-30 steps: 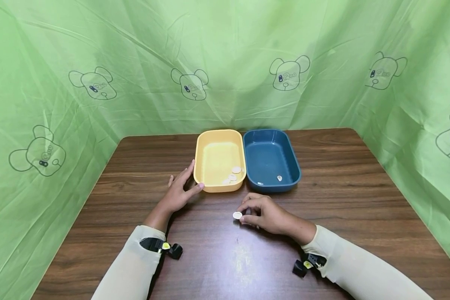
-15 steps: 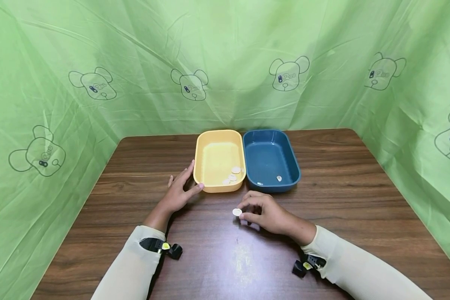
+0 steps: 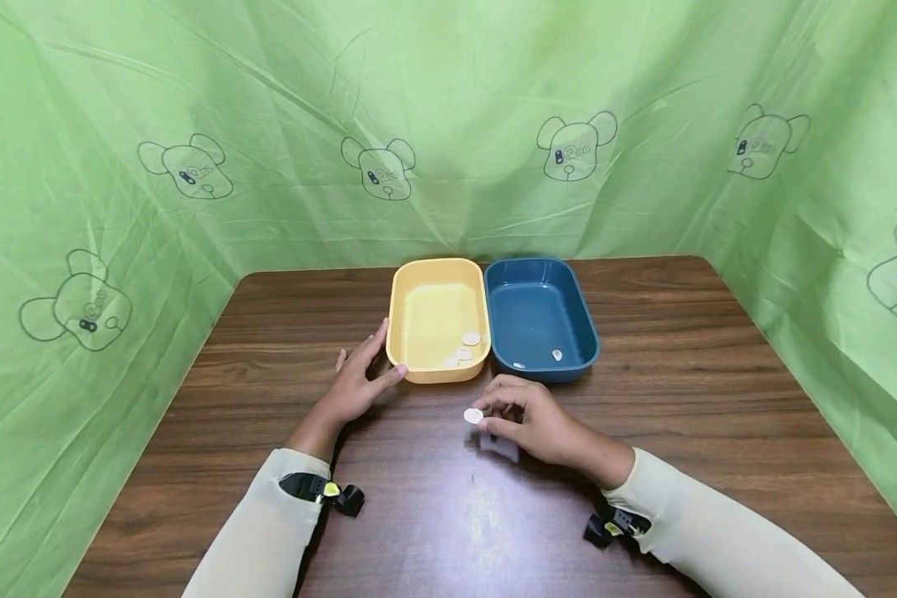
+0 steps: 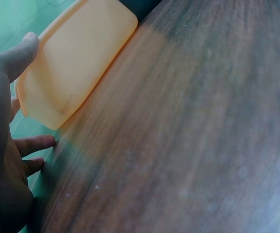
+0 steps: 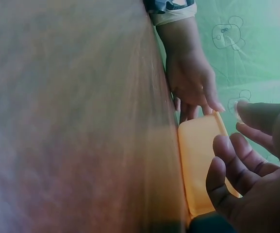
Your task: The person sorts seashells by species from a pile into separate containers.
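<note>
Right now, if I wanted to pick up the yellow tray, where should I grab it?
Probably by a long-side rim, from the left. The yellow tray has a rolled lip all round, but the blue tray sits tight against its right side, and the left hand already rests against the left one. Keep it level; small white discs lie inside.
</note>
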Demonstrator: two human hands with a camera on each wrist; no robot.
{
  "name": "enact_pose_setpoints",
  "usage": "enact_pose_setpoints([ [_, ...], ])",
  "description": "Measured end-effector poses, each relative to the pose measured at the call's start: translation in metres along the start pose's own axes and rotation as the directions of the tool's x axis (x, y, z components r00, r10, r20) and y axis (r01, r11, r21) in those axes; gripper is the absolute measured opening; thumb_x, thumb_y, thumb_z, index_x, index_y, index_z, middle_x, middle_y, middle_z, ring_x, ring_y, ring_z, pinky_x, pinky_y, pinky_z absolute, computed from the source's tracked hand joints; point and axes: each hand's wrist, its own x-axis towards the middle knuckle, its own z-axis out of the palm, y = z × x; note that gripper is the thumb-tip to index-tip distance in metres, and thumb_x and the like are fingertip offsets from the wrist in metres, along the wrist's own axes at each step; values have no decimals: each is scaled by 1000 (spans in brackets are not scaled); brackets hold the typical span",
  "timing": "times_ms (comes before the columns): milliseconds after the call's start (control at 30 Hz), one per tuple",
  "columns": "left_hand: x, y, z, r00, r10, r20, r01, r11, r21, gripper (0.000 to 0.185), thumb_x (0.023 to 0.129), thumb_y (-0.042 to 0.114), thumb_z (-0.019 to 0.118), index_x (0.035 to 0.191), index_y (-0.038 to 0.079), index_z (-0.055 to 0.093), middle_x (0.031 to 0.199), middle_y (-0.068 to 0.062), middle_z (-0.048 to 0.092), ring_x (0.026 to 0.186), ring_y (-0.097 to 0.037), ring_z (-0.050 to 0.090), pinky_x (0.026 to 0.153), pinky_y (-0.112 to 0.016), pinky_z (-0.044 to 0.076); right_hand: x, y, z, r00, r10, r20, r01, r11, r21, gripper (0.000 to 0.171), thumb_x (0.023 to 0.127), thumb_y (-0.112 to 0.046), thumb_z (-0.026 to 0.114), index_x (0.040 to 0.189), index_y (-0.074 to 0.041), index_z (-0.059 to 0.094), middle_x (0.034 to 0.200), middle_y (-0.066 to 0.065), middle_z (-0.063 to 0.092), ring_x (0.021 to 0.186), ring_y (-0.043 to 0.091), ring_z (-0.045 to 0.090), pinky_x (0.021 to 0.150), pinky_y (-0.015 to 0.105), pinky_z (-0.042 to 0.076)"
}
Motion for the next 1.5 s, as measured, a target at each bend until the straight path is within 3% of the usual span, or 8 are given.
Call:
enact_pose_setpoints([
  [200, 0, 0, 1, 1000, 6, 3, -6, 1000, -9, 93, 105, 51, 69, 176, 37, 12, 183, -4, 25, 168, -44, 24, 126, -82, -9, 5, -5, -3, 1000, -16, -23, 15, 1000, -18, 20, 92, -3, 86, 112, -6, 84, 107, 13, 75, 79, 8, 67, 69, 27, 58],
  [367, 0, -1, 0, 1000, 7, -2, -7, 1000, -11, 93, 104, 51, 69, 176, 38, 12, 183, -3, 25, 168, -44, 24, 127, -81, -9, 12, -10, -3, 996, -63, -61, 60, 997, -49, 19, 92, -3, 87, 110, -8, 84, 105, 7, 77, 81, 8, 64, 68, 27, 58],
  [633, 0, 0, 0, 1000, 16, 1, -16, 1000, -16, 94, 104, 49, 70, 177, 32, 14, 183, -3, 25, 168, -44, 24, 126, -82, -9, 22, -21, -7, 992, -51, -114, 47, 998, -38, 16, 93, -3, 85, 108, -9, 83, 96, 6, 72, 77, 8, 59, 65, 25, 53],
  [833, 0, -1, 1, 1000, 14, 1, -14, 1000, -18, 94, 105, 48, 70, 177, 25, 16, 183, -3, 24, 169, -43, 24, 126, -81, -9, 35, -32, -10, 987, -17, -162, 12, 1000, -28, 14, 94, -3, 84, 107, -7, 83, 93, 6, 69, 77, 12, 60, 64, 21, 51],
  [1067, 1, -3, 2, 999, 35, -13, -36, 999, -32, 95, 104, 57, 68, 177, 32, 14, 183, -9, 26, 166, -50, 25, 125, -82, -10, 51, -38, -11, 974, 40, -223, -50, 998, -39, 10, 95, -6, 83, 105, -6, 83, 96, 7, 72, 84, 14, 61, 67, 23, 51],
  [1200, 1, -3, 2, 999, 44, -25, -45, 999, -30, 96, 102, 64, 67, 177, 32, 16, 181, -12, 29, 165, -53, 26, 124, -84, -7, 62, -43, -11, 964, 53, -259, -70, 996, -59, 10, 95, -6, 84, 104, -6, 83, 97, 8, 73, 88, 23, 64, 69, 26, 54],
  [1500, 0, -1, 0, 1000, 24, -10, -24, 1000, -7, 93, 104, 48, 70, 177, 30, 15, 182, -7, 27, 167, -45, 26, 126, -83, -8, 88, -43, -8, 931, 66, -359, -122, 983, -135, 15, 95, -11, 84, 109, -5, 83, 109, 12, 75, 97, 33, 68, 75, 37, 57],
])
